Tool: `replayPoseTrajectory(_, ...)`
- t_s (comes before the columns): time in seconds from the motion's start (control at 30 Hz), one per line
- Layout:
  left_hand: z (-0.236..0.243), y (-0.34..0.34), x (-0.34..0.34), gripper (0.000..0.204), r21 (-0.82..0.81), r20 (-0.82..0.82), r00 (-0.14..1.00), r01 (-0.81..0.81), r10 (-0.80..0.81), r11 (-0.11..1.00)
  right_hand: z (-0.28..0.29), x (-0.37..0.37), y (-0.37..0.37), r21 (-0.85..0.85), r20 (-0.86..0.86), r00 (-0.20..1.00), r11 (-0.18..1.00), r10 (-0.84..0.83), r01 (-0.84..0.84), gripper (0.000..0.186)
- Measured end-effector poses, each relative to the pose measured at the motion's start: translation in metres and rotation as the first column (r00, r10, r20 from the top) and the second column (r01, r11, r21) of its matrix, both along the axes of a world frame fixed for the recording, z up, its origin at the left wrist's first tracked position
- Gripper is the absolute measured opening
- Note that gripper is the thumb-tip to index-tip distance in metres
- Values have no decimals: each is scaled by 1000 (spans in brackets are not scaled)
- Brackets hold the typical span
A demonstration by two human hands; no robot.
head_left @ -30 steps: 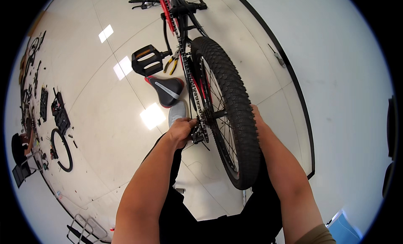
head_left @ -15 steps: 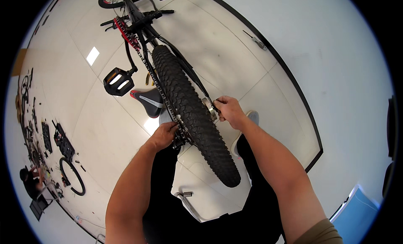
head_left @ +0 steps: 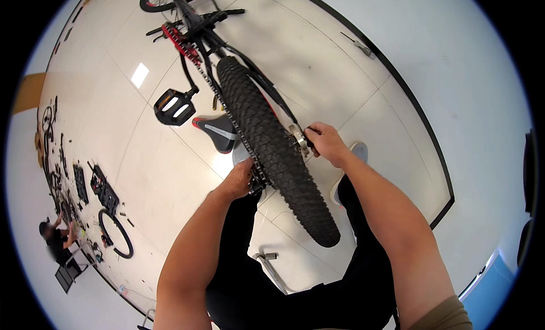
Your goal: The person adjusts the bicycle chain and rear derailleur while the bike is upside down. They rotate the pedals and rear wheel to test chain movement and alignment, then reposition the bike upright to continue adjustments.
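A black bicycle frame (head_left: pixel 193 20) extends away from me, its rear wheel with a knobbly tyre (head_left: pixel 272 137) pointing toward my lap. My left hand (head_left: pixel 238 179) is closed at the hub on the chain side; its fingertips are hidden behind the chain (head_left: pixel 234 117) and the dark gear parts. On the other side my right hand (head_left: pixel 326 142) pinches at the axle end, beside a silver round hub part (head_left: pixel 299 140). What lies between those fingers is too small to make out. A black pedal (head_left: pixel 174 107) and a dark saddle (head_left: pixel 218 132) show left of the wheel.
A screwdriver-like tool (head_left: pixel 359 46) lies near the wall at the right. Far left, a loose tyre (head_left: pixel 116 233), black trays (head_left: pixel 102 185) and several bicycle parts are spread over the floor. Another person (head_left: pixel 57 239) sits there. A metal stool leg (head_left: pixel 272 270) stands between my legs.
The whole scene has shifted slightly right in the picture. Both hands remain at the wheel's hub. A red strip now shows beside the tyre, and the silver hub part is seen at a different angle.
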State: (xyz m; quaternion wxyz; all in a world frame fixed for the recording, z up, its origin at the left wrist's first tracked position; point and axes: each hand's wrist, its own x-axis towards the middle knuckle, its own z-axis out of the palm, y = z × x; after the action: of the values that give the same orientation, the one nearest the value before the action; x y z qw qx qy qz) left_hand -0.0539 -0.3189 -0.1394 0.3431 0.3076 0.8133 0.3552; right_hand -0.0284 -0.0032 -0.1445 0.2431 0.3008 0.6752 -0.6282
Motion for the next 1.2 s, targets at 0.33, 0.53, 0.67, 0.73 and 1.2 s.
replayPoseTrajectory(0.33,-12,0,-1,44,-130,-69,997,21,-30,991,1,4,-12,-15,23,994,994,-109,110,20)
replayPoseTrajectory(0.53,-3,9,-4,48,97,-100,995,5,5,995,-10,4,-5,37,-1,995,994,-99,99,21)
replayPoseTrajectory(0.67,-3,-12,-18,48,-50,156,987,35,-27,998,-6,-13,16,38,-6,995,994,101,-101,22)
replayPoseTrajectory(0.73,5,-8,-25,42,-72,572,769,-298,284,952,10,-31,17,-76,120,993,997,0,9,23)
replayPoseTrajectory(1.2,-54,61,-36,43,-98,789,125,-941,602,324,-73,-35,81,-671,150,892,619,-426,409,78)
